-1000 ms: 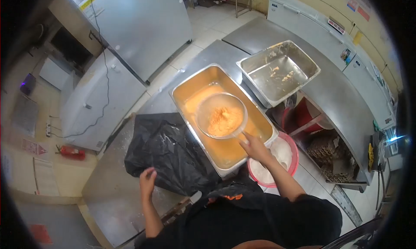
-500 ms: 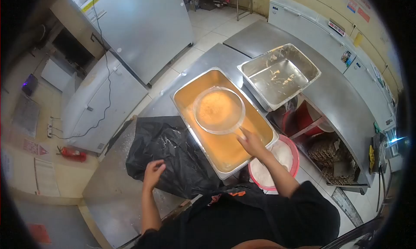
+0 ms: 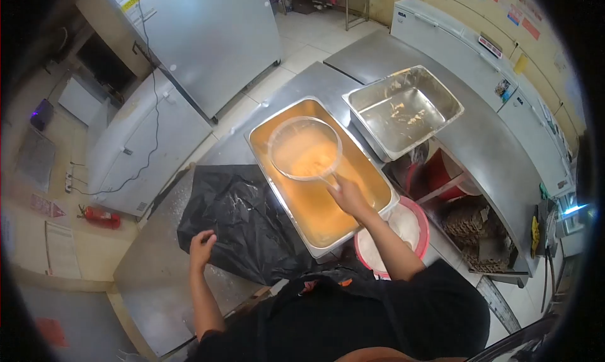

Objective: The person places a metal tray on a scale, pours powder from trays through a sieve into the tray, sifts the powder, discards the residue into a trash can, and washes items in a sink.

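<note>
My right hand (image 3: 348, 197) is closed around the handle of a round sieve (image 3: 277, 159), which is over the deep steel pan (image 3: 261, 132). Orange powder (image 3: 313, 160) lies in the sieve, gathered toward its handle side. Below, more orange powder (image 3: 324, 218) covers the floor of the pan. My left hand (image 3: 201, 247) holds nothing; its fingers are loosely bent, with the thumb apart, above the left edge of a crumpled black plastic bag (image 3: 242, 220). Beside my right forearm is a red-pink tub (image 3: 423, 226) of white powder (image 3: 403, 226).
A second steel pan (image 3: 413, 107), with residue inside, stands on the steel table (image 3: 372, 56) beyond the first. Under the table, a shelf holds a red container (image 3: 447, 173) and stacked brown trays (image 3: 476, 233). White chest freezers (image 3: 441, 37) line the far wall.
The sieve has shifted left and slightly up over the pan with my right hand, and its powder has slid toward the handle. My left hand has moved left across the bag.
</note>
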The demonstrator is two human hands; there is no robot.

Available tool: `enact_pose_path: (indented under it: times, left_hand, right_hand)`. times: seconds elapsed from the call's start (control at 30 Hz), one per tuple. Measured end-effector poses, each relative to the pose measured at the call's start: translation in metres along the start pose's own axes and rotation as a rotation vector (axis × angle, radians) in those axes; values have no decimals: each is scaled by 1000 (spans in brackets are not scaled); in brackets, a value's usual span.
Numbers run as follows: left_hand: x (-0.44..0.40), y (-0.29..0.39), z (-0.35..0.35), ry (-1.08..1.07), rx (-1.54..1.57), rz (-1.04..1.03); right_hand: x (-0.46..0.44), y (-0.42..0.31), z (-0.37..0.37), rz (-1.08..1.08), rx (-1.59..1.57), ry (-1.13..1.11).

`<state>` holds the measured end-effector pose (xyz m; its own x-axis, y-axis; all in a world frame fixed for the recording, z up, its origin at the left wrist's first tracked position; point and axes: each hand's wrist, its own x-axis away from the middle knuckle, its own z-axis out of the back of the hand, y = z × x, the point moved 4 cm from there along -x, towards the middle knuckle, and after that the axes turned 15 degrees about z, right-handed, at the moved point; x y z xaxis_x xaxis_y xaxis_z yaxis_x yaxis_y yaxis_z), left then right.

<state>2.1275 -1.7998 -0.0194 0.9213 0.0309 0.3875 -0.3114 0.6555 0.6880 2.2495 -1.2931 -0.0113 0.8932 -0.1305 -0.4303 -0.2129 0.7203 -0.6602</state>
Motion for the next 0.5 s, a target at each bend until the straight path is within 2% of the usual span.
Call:
enact_pose_path:
  times: [0.07, 0.13, 0.17, 0.2, 0.23, 0.27, 0.3, 0.33, 0.4, 0.47, 0.5]
  left_hand:
    - [8, 1, -7, 41, -73, 7]
    - [21, 15, -4, -12, -145, -156]
    - [25, 6, 3, -26, -146, -98]
    - [25, -4, 3, -26, -137, -105]
    - [20, -19, 5, -6, -58, -18]
    - [22, -32, 6, 4, 6, 82]
    - [17, -37, 1, 32, -61, 50]
    - [12, -42, -8, 22, -59, 59]
    - [2, -51, -19, -43, -287, -26]
    - [0, -63, -15, -66, -307, -65]
    - [18, -59, -12, -92, -202, 55]
  right_hand:
    - [-27, 7, -12, -160, -137, -113]
    - [12, 5, 3, -159, -116, -126]
    - [44, -1, 17, 101, 43, 11]
    - [45, -6, 24, 238, 125, 71]
    - [46, -11, 31, 370, 219, 140]
    - [33, -11, 21, 131, 92, 14]
    - [29, -12, 10, -115, -37, -114]
    - [15, -15, 10, -123, -33, -124]
    - [-8, -16, 4, -240, -160, -221]
    - [36, -10, 12, -237, -129, -179]
    - [61, -14, 25, 46, 2, -35]
